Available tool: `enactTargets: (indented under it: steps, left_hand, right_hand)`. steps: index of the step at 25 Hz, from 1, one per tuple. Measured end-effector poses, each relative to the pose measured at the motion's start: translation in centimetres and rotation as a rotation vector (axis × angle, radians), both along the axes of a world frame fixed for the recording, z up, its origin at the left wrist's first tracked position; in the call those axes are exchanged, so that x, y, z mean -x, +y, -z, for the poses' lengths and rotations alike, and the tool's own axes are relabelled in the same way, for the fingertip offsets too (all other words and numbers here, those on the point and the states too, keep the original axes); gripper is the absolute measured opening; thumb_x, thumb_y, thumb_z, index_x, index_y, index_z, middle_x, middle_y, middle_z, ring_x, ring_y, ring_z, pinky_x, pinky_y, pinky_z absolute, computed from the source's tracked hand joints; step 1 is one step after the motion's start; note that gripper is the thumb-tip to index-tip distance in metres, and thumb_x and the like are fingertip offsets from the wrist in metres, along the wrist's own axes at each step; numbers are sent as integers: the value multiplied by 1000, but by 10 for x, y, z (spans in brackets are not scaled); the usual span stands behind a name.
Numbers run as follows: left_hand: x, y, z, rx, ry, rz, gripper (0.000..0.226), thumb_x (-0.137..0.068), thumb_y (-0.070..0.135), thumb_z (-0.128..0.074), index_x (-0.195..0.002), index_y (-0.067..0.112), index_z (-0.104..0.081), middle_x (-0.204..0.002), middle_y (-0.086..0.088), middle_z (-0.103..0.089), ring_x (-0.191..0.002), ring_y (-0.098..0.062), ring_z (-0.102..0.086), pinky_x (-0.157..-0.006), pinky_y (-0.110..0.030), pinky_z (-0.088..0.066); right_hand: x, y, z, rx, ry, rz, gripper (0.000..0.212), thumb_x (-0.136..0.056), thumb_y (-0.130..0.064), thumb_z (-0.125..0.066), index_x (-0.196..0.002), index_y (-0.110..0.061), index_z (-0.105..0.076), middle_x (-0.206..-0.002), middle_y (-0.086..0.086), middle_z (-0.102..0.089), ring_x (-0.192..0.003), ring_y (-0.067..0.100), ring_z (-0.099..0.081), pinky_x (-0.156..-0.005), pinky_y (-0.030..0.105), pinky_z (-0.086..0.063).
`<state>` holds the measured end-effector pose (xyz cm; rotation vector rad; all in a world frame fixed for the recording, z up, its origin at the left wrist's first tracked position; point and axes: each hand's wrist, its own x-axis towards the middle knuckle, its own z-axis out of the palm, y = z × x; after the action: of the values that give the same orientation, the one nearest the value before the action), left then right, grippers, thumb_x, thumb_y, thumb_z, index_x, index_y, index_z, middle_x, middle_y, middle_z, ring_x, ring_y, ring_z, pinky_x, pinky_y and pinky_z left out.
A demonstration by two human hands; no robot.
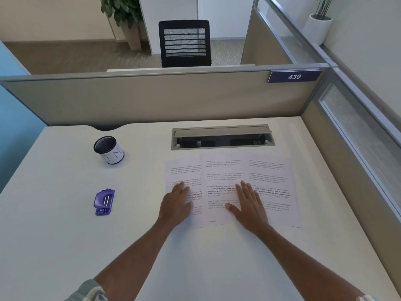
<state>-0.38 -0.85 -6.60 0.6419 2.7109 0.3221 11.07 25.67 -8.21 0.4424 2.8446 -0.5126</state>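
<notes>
I judge I am at the gathering step: the printed sheets (225, 170) lie fanned on the desk (65, 246) just ahead of me, at 12 to 1 o'clock, and both my hands rest flat on them, holding nothing. My left hand (176, 205) presses the left sheet (180, 170) with straight fingers kept close together. My right hand (249, 205) lies across the seam where the middle sheet (221, 168) overlaps the right sheet (275, 181), thumb spread out toward 9 o'clock. The pages are white, each printed with short blocks of text and some bold lines. The middle one lies on top and the left one is tilted a little. Next, I think, I must slide the outer pages inward under light pressure until the edges line up, without creasing a corner. The purple hole punch (104, 202) waits at 9 o'clock of my left hand, well apart, and the pen cup (109, 151) stands at 10 o'clock.
</notes>
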Motion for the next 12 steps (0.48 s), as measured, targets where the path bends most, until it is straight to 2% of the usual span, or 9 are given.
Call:
enactTargets:
  steps: [3, 6, 12]
  left_hand:
    - [10, -21, -2, -7, 41, -81, 59, -107, 23, -59, -163, 9, -45, -180, -11, -30, -166, -26, -31, -126, -44, -40]
    - [17, -37, 1, 56, 27, -96, 60, -108, 29, -59, -163, 11, -43, -180, -11, -28, -166, -27, -27, -125, -44, -39]
    - [20, -32, 4, 56, -6, -96, 63, -108, 34, -61, -164, 12, -41, -181, -10, -25, -168, -27, -23, -127, -44, -38]
  right_hand:
    - [0, 31, -7, -7, 22, 153, 89, -110, -62, -44, -175, -12, -10, -185, 10, -2, -171, 29, 0, -138, 46, -8]
    - [-5, 54, -9, 9, -36, 268, 90, -109, -62, -46, -174, -10, -11, -184, 13, -2, -171, 32, 0, -137, 49, -10]
    - [-2, 53, -6, 27, -70, 225, 91, -108, -62, -48, -174, -12, -11, -184, 12, 2, -171, 32, 3, -138, 49, -8]
